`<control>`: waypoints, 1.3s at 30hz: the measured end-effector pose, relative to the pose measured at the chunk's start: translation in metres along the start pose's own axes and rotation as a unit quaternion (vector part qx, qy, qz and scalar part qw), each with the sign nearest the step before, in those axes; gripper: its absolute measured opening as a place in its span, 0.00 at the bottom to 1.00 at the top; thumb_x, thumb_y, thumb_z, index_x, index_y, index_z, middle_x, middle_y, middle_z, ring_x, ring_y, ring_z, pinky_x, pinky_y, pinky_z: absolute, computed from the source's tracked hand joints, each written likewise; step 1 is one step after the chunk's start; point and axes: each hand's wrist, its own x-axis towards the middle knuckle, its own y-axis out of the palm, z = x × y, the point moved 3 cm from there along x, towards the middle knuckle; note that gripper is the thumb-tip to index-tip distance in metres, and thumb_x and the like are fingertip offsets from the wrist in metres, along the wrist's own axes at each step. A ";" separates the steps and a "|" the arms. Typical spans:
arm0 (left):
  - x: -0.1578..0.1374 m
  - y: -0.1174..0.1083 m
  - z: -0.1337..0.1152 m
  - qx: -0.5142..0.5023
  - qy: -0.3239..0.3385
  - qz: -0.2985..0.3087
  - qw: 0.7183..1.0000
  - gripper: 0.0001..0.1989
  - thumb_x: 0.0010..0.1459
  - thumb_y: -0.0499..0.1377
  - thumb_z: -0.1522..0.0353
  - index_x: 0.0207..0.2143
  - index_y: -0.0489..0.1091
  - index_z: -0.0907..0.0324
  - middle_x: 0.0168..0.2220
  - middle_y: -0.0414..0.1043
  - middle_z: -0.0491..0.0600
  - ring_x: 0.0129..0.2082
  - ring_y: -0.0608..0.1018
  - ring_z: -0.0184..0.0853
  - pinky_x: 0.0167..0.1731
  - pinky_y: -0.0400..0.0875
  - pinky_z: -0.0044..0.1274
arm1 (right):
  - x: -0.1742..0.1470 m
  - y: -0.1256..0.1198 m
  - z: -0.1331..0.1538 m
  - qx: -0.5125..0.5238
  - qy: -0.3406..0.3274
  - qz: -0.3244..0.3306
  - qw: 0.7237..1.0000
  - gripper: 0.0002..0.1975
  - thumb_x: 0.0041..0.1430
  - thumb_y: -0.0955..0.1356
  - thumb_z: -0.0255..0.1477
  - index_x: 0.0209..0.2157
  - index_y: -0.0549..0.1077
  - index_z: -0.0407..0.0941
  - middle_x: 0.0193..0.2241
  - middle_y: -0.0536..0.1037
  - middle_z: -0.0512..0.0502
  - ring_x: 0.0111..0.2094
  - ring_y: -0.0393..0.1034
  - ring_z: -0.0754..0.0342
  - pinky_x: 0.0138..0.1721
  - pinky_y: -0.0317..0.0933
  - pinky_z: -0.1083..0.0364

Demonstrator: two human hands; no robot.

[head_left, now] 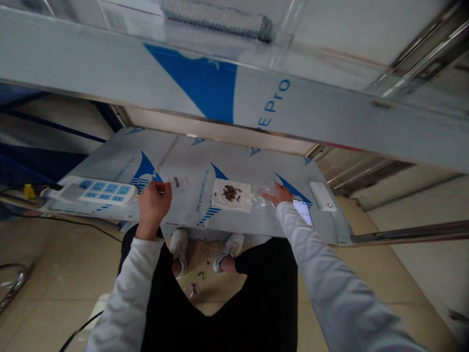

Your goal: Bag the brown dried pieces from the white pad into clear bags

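Observation:
My left hand (156, 199) is closed in a pinch above the left part of the low shelf; whatever its fingertips hold, if anything, is too small to make out. Just right of it lies a small clear zip bag (182, 184) with a few dark pieces inside. A pile of small brown pieces (230, 192) rests on a white paper sheet (240, 205) between my hands. On the right, my right hand (280, 195) has its thumb and fingers spread at some clear plastic bags (263, 197), apparently touching them.
A white power strip (106, 191) lies at the left, its cable beyond. To the right are a lit phone (303, 213) and a white box-shaped device (323, 196) with a cord. An upper shelf (264, 98) overhangs the back. Bits and a small bag (193, 288) lie on the floor.

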 end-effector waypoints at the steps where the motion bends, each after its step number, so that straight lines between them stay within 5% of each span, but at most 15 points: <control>1: -0.012 -0.001 -0.005 -0.063 0.005 -0.012 0.998 0.13 0.57 0.52 0.61 0.34 0.69 0.61 0.27 0.76 0.51 0.32 0.80 0.40 0.36 0.71 0.28 | -0.004 -0.002 0.002 0.010 -0.001 -0.015 1.000 0.40 0.51 0.70 0.45 0.59 0.60 0.36 0.55 0.65 0.23 0.56 0.59 0.30 0.50 0.55 0.37; 4: -0.050 0.007 -0.028 -0.278 0.035 0.015 0.960 0.13 0.56 0.54 0.58 0.33 0.65 0.59 0.26 0.74 0.47 0.23 0.76 0.32 0.27 0.69 0.22 | -0.037 -0.020 0.021 0.110 -0.023 -0.133 0.985 0.38 0.53 0.68 0.45 0.59 0.59 0.37 0.59 0.59 0.23 0.60 0.53 0.33 0.52 0.56 0.39; 6: -0.079 0.017 -0.046 -0.379 0.058 0.073 0.921 0.14 0.56 0.55 0.57 0.33 0.64 0.59 0.25 0.72 0.46 0.22 0.75 0.30 0.25 0.68 0.21 | -0.076 -0.033 0.042 0.260 -0.059 -0.192 0.945 0.27 0.58 0.64 0.42 0.54 0.65 0.40 0.54 0.66 0.28 0.55 0.62 0.40 0.48 0.62 0.44; 10: -0.131 0.034 -0.077 -0.452 0.097 0.191 0.866 0.12 0.57 0.57 0.59 0.32 0.66 0.59 0.26 0.70 0.45 0.25 0.74 0.29 0.28 0.68 0.20 | -0.155 -0.032 0.094 0.560 -0.106 -0.044 0.820 0.14 0.59 0.65 0.41 0.37 0.75 0.46 0.37 0.78 0.41 0.37 0.73 0.49 0.34 0.69 0.53; 14: -0.156 0.043 -0.079 -0.462 0.107 0.255 0.843 0.11 0.56 0.60 0.61 0.31 0.69 0.60 0.28 0.73 0.46 0.28 0.74 0.30 0.31 0.69 0.21 | -0.187 -0.015 0.111 0.674 -0.036 0.050 0.736 0.15 0.54 0.70 0.41 0.32 0.79 0.42 0.28 0.80 0.44 0.29 0.73 0.52 0.29 0.67 0.55; 21: -0.168 0.043 -0.060 -0.385 0.153 0.323 0.851 0.10 0.56 0.60 0.63 0.31 0.73 0.61 0.29 0.76 0.48 0.30 0.77 0.32 0.32 0.70 0.22 | -0.204 0.000 0.090 0.655 -0.032 0.040 0.754 0.14 0.55 0.68 0.37 0.23 0.78 0.42 0.20 0.77 0.48 0.24 0.70 0.53 0.26 0.62 0.56; 26: -0.179 0.023 -0.061 -0.255 0.165 0.207 0.930 0.10 0.57 0.57 0.62 0.29 0.69 0.60 0.24 0.72 0.46 0.24 0.74 0.31 0.27 0.66 0.21 | -0.217 -0.012 0.081 0.471 -0.055 -0.126 0.872 0.11 0.57 0.66 0.32 0.25 0.76 0.43 0.21 0.74 0.47 0.22 0.68 0.55 0.27 0.62 0.56; 28: -0.181 0.013 -0.066 -0.210 0.160 0.167 0.950 0.10 0.57 0.56 0.63 0.28 0.68 0.59 0.23 0.71 0.44 0.23 0.73 0.30 0.27 0.65 0.21 | -0.219 -0.019 0.077 0.420 -0.068 -0.166 0.890 0.08 0.56 0.66 0.29 0.27 0.75 0.43 0.22 0.74 0.47 0.23 0.68 0.54 0.29 0.63 0.55; 31: -0.180 0.003 -0.075 -0.207 0.159 0.150 0.954 0.09 0.57 0.54 0.63 0.26 0.66 0.58 0.22 0.70 0.43 0.22 0.72 0.30 0.26 0.64 0.21 | -0.217 -0.029 0.077 0.448 -0.136 -0.160 0.869 0.13 0.58 0.64 0.27 0.44 0.74 0.43 0.43 0.76 0.39 0.44 0.72 0.48 0.45 0.66 0.50; 33: -0.179 -0.001 -0.079 -0.223 0.157 0.150 0.950 0.10 0.57 0.53 0.63 0.25 0.65 0.58 0.21 0.68 0.43 0.21 0.71 0.30 0.25 0.63 0.21 | -0.215 -0.032 0.080 0.498 -0.219 -0.101 0.833 0.19 0.60 0.62 0.26 0.53 0.68 0.46 0.56 0.69 0.39 0.58 0.62 0.47 0.56 0.59 0.46; 36: -0.175 -0.001 -0.076 -0.256 0.143 0.163 0.942 0.10 0.57 0.52 0.63 0.26 0.64 0.58 0.21 0.67 0.42 0.21 0.70 0.29 0.24 0.63 0.20 | -0.211 -0.029 0.088 0.548 -0.302 0.007 0.780 0.22 0.58 0.67 0.30 0.55 0.65 0.48 0.56 0.69 0.42 0.62 0.56 0.47 0.60 0.54 0.46; 39: -0.171 0.001 -0.069 -0.286 0.120 0.184 0.933 0.10 0.57 0.53 0.63 0.26 0.64 0.58 0.21 0.68 0.42 0.21 0.70 0.29 0.24 0.63 0.20 | -0.207 -0.020 0.094 0.556 -0.293 0.026 0.778 0.32 0.45 0.75 0.32 0.53 0.65 0.47 0.53 0.71 0.41 0.58 0.61 0.44 0.58 0.57 0.46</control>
